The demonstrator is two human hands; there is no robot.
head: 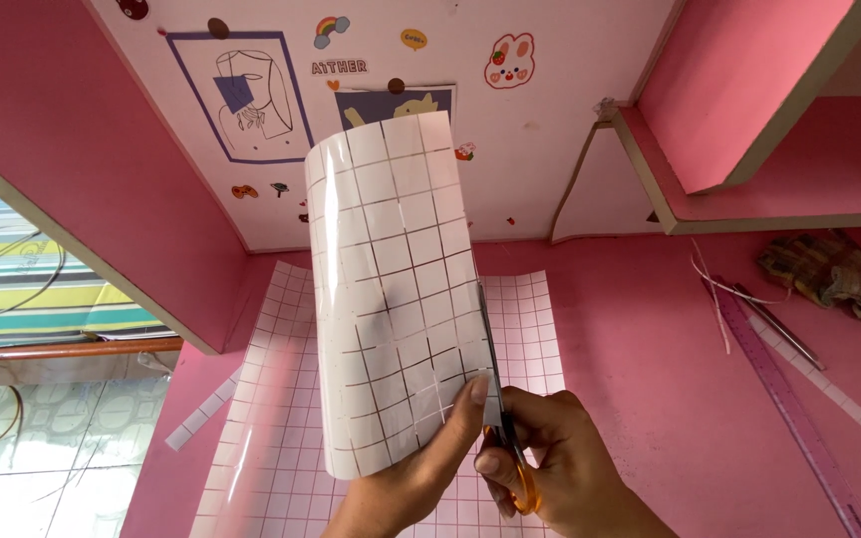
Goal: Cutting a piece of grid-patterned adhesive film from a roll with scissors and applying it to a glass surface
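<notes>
A pink desk [650,329] fills most of the frame, with a pink wall panel at upper left and a pink shelf [749,199] at upper right; stickers and a line drawing hang on the white back wall. Flat on the desk at lower centre lies a gridded sheet [281,399], its long axis running from the bottom edge up toward the wall. Held above it, centre frame, is a second gridded sheet [396,289], glossy and curled, standing nearly upright with its long axis vertical and its top edge pointing up toward the wall pictures. The left hand [421,468] pinches this sheet's lower right part, thumb pressed on the front face, so it is clamped on the sheet. The right hand [560,458] is closed through the orange handles of the scissors [495,384], whose blades point straight up along the sheet's right edge. The cut seems to run up that edge along a grid line; judging by the blade tips sitting about halfway up, roughly the lower half looks cut and the upper half left, though the slit itself is hard to see. A loose gridded strip [201,408] lies at lower left, suggesting other trimming is done. At right lie a purple ruler [799,408], a pen [779,329] and a crumpled cloth [829,274].
</notes>
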